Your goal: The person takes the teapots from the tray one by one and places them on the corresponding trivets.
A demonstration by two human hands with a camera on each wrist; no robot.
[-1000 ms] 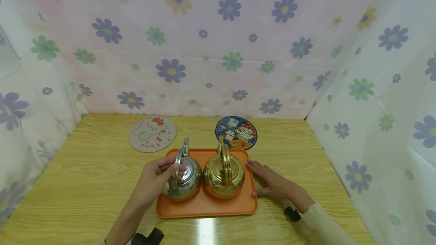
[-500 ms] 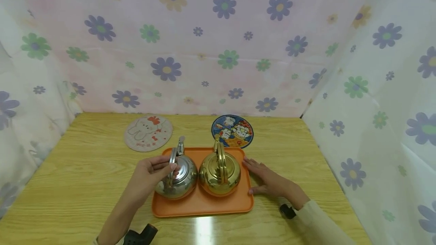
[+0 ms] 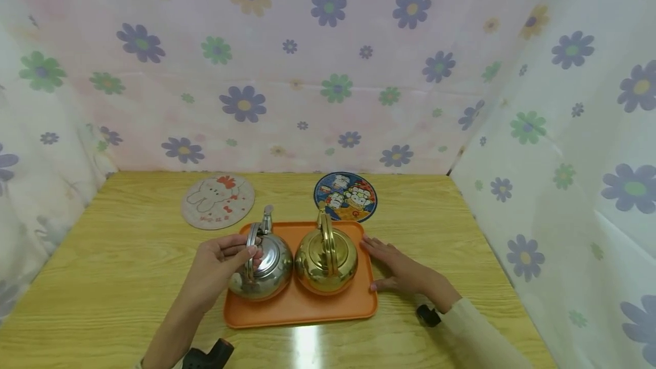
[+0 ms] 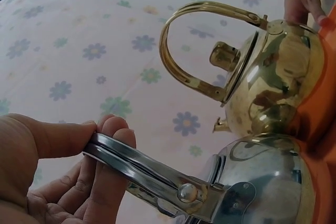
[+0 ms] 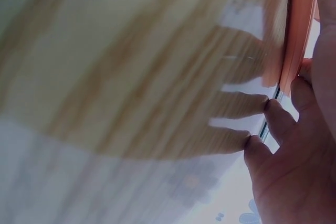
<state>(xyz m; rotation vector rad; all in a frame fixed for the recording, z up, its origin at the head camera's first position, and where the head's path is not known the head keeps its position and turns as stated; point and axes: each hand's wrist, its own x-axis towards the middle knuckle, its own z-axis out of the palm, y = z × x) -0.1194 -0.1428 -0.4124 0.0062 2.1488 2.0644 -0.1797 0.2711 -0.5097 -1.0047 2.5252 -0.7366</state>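
Note:
My left hand (image 3: 215, 266) pinches the arched handle of a silver kettle (image 3: 269, 286) between thumb and fingers; the left wrist view shows the thumb on top and fingertips behind the handle (image 4: 142, 169). The silver kettle sits on the left part of an orange tray (image 3: 302, 315). Beside it on the tray stands a gold kettle (image 3: 328, 278), its handle raised, the two bodies right against each other. My right hand (image 3: 405, 272) lies spread at the tray's right edge, fingertips at the rim; the right wrist view shows its fingers (image 5: 281, 121) extended onto the tabletop.
Behind the tray, a pale round mat (image 3: 217, 201) with a rabbit drawing lies at left. A dark blue round mat (image 3: 345, 197) with cartoon figures lies close behind the gold kettle. Flowered cloth (image 3: 287, 73) encloses the wooden table (image 3: 128, 278) at the back and sides.
In the head view the whole scene has drifted slightly left as the camera turned. Both hands keep their places, the left at the silver kettle's handle, the right at the tray's edge.

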